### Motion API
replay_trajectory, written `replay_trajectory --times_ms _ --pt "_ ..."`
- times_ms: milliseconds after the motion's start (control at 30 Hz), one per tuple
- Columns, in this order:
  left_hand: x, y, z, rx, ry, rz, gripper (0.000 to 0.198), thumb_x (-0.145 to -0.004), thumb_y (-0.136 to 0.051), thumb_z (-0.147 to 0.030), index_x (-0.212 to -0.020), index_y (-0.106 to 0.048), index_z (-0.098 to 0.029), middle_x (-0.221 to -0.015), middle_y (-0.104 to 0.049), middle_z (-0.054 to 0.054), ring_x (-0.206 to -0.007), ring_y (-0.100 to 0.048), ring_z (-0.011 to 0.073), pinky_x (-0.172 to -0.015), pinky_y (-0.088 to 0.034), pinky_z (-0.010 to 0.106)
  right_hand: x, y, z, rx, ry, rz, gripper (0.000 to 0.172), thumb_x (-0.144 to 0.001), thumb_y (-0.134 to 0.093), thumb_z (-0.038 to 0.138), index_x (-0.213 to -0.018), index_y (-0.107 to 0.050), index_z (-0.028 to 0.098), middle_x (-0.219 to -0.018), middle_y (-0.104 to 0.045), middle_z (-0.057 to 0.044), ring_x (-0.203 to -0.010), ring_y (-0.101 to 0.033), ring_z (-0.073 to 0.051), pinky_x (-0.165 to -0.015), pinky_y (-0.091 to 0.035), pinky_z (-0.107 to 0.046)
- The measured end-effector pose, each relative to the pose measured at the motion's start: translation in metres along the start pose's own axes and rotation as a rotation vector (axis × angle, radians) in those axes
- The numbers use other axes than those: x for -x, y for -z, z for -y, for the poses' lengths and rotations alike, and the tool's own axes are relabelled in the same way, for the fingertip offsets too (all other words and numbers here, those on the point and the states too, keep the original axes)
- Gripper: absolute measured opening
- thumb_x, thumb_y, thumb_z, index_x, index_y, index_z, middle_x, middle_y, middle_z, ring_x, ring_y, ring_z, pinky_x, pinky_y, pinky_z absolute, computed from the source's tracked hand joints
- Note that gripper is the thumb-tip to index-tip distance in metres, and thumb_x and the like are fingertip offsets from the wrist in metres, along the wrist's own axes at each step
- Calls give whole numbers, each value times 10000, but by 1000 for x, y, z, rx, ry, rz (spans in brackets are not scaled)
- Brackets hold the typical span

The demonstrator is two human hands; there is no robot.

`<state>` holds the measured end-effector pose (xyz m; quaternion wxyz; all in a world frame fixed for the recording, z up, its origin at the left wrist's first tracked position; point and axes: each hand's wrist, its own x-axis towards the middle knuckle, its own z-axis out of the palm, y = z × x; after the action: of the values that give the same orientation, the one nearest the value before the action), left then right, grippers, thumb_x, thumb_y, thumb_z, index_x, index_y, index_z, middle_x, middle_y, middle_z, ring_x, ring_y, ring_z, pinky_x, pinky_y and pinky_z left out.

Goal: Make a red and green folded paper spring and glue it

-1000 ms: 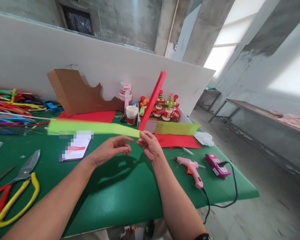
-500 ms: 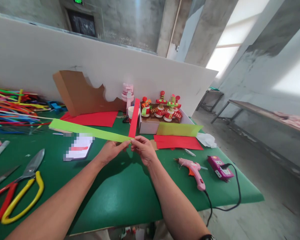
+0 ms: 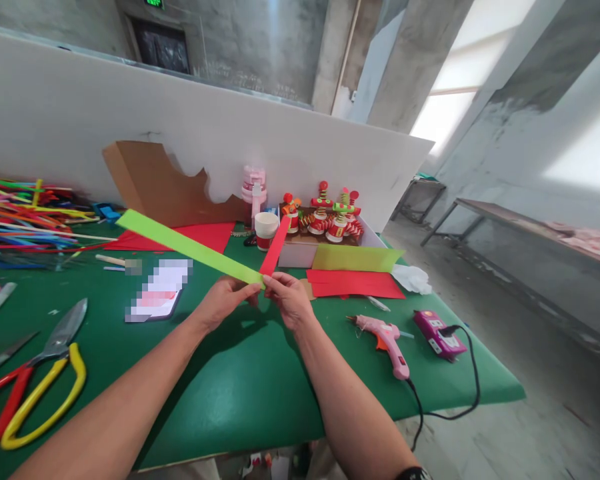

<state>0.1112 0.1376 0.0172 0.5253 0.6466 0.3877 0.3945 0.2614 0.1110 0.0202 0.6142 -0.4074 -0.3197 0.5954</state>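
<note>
A long lime-green paper strip [image 3: 193, 248] slants up to the left from my fingers, above the green table [image 3: 260, 387]. A red paper strip [image 3: 276, 247] points away from me and meets the green one at an angle. My left hand [image 3: 226, 300] pinches the green strip close to that joint. My right hand [image 3: 289, 299] pinches the joint itself, where the two ends overlap. My fingertips partly cover the overlap, so how the ends are fixed cannot be seen. Behind the strips stands a red and white paper cup [image 3: 267, 230].
Right of my hands lie a pink glue gun [image 3: 384, 337] and a purple power strip [image 3: 439, 337] with a cord. A box [image 3: 297, 255] holds several red paper figures. To the left are a phone [image 3: 157, 293], large scissors [image 3: 63, 333] and many pipe cleaners [image 3: 35, 220].
The green strip's far end has swung upward, and the red strip now tilts to the right and lies lower, uncovering the cup. Both hands stay in nearly the same place, still pinching.
</note>
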Motion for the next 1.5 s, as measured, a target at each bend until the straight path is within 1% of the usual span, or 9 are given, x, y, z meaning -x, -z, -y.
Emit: replay_trajectory --times_ms 100,200,333,500,633,767,900,1333,1500 --pt "0 -9 -2 217 51 -44 410 -642 -788 -547 -773 -731 -163 -694 -712 47 -637 -612 177 -655 -517 315 -1 -2 -4 -16 71 -55 294 -490 -888 373 -597 -673 204 -555 -589 55 -532 -489 -89 -581 -442 -245" --pt "0 -13 -2 324 87 -130 408 -584 -830 -507 -740 -723 -145 -661 -693 40 -606 -596 157 -625 -506 299 -1 -4 -6 5 95 -46 270 -521 -873 365 -613 -678 204 -584 -602 46 -560 -508 -100 -618 -455 -260" --pt "1 -13 -4 313 94 -121 361 -561 -849 -445 -692 -708 -139 -602 -651 13 -552 -546 124 -562 -459 263 1 -4 -6 35 86 11 237 -563 -854 350 -698 -731 199 -667 -656 21 -586 -514 -100 -634 -446 -259" --pt "2 -14 -8 369 108 -123 402 -565 -863 -432 -804 -701 -152 -717 -680 12 -602 -571 128 -545 -470 259 0 -3 -7 80 158 -51 204 -580 -834 337 -695 -730 205 -648 -657 25 -602 -512 -110 -640 -439 -258" --pt "1 -14 -6 375 112 -169 418 -545 -871 -437 -782 -682 -149 -669 -650 -5 -559 -547 116 -527 -465 262 -1 -3 -9 154 214 -69 222 -584 -825 358 -711 -719 210 -691 -683 13 -650 -555 -135 -677 -460 -271" --pt "0 -13 -4 376 124 -175 425 -521 -879 -428 -769 -678 -148 -656 -643 -10 -541 -545 113 -530 -473 270 -3 -1 -11 224 258 -55 246 -609 -809 400 -740 -710 216 -713 -693 2 -681 -583 -159 -699 -477 -287" --pt "-1 -13 -5 368 132 -189 453 -484 -888 -436 -757 -670 -147 -641 -636 -9 -529 -540 115 -519 -469 272 -6 2 -16 312 298 -97 264 -621 -805 426 -735 -701 212 -713 -694 -5 -699 -587 -168 -716 -486 -293" --pt "-1 -15 -4 341 126 -209 429 -492 -865 -442 -733 -668 -148 -609 -630 -8 -532 -539 123 -510 -448 269 -4 1 -18 364 315 -124 190 -679 -739 366 -754 -720 193 -744 -707 -13 -696 -596 -161 -704 -473 -283" --pt "-2 -16 -2 333 130 -223 411 -496 -866 -431 -713 -665 -144 -588 -617 -10 -517 -528 119 -501 -435 267 -5 0 -19 356 303 -118 182 -693 -709 366 -760 -719 197 -709 -698 1 -671 -590 -154 -686 -466 -277"
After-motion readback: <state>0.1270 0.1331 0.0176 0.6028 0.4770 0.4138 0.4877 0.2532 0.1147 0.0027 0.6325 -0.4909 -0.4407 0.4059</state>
